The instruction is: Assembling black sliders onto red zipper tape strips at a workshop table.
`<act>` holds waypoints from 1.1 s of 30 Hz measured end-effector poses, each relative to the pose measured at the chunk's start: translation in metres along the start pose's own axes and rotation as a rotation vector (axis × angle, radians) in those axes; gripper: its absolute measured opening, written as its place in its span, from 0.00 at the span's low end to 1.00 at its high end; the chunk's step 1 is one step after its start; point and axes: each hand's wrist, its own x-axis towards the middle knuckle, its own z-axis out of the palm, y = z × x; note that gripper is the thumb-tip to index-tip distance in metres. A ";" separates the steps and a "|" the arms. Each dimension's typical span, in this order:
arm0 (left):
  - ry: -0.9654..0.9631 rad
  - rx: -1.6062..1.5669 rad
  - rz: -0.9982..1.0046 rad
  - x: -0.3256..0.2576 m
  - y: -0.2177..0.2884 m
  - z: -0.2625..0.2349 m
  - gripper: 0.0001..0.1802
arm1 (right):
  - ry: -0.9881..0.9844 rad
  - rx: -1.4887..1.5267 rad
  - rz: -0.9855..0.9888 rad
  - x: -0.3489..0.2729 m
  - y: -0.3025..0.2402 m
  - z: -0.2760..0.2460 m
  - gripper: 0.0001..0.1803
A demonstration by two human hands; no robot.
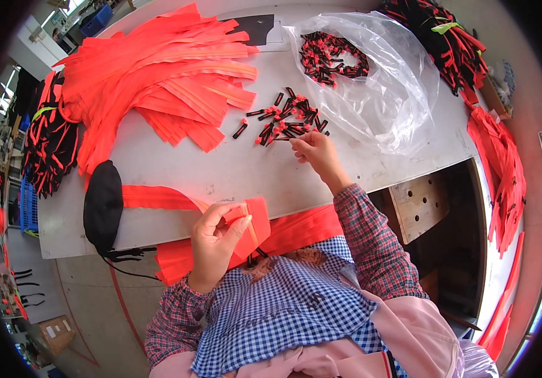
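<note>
My left hand (pixel 215 242) pinches the end of an orange-red zipper tape (pixel 255 217) between thumb and fingers, just above my lap. My right hand (pixel 318 157) reaches out over the white table, thumb and forefinger closed at the near edge of a loose pile of zipper sliders (pixel 290 116) with black pulls and red ends. A black pull shows at its fingertips. One slider (pixel 240 130) lies a little apart, left of the pile. More red zipper tape (pixel 302 227) lies across my lap over a blue checked apron (pixel 277 309).
A large heap of red zipper tapes (pixel 164 82) covers the table's far left. A clear plastic bag (pixel 390 82) with more sliders stands at the far right. A black cushion-like pad (pixel 103 208) sits at the left edge. Black-and-red bundles (pixel 54 138) hang at the sides.
</note>
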 end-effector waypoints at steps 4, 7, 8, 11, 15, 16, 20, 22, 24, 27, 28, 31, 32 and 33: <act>-0.006 -0.045 -0.047 0.004 -0.001 0.002 0.11 | -0.278 0.844 0.078 -0.056 -0.023 -0.002 0.10; -0.041 -0.055 -0.001 0.007 0.000 0.007 0.11 | -0.410 0.762 -0.070 -0.103 -0.046 0.015 0.14; -0.040 -0.055 0.000 0.008 0.001 0.008 0.11 | -0.377 0.617 -0.196 -0.117 -0.052 0.022 0.13; -0.037 0.063 0.100 0.007 0.004 0.011 0.10 | -0.297 0.238 -0.515 -0.135 -0.071 0.031 0.13; -0.015 0.085 0.152 0.003 0.008 0.011 0.10 | -0.188 -0.209 -0.869 -0.142 -0.085 0.034 0.15; -0.015 0.075 0.152 0.002 0.009 0.011 0.11 | -0.195 -0.202 -0.865 -0.143 -0.086 0.034 0.15; -0.029 0.116 0.182 0.001 0.014 0.008 0.10 | -0.186 -0.305 -0.930 -0.146 -0.087 0.034 0.20; -0.052 0.169 0.234 0.001 0.018 0.007 0.09 | -0.182 -0.356 -0.958 -0.147 -0.086 0.033 0.21; -0.065 0.233 0.247 0.000 0.022 0.004 0.09 | -0.212 -0.412 -1.025 -0.146 -0.084 0.032 0.25; -0.093 0.284 0.227 -0.001 0.027 0.001 0.10 | -0.222 -0.380 -1.028 -0.145 -0.084 0.032 0.26; -0.102 0.267 0.201 -0.001 0.028 0.000 0.10 | -0.224 -0.372 -1.029 -0.145 -0.085 0.032 0.26; -0.134 0.099 0.054 0.000 0.028 -0.001 0.11 | -0.239 -0.398 -1.026 -0.147 -0.090 0.033 0.22; -0.122 0.112 0.078 0.000 0.027 -0.001 0.11 | -0.262 -0.339 -0.937 -0.149 -0.092 0.033 0.21; -0.119 0.003 0.064 0.001 0.026 -0.001 0.12 | -0.282 -0.277 -0.854 -0.151 -0.092 0.034 0.19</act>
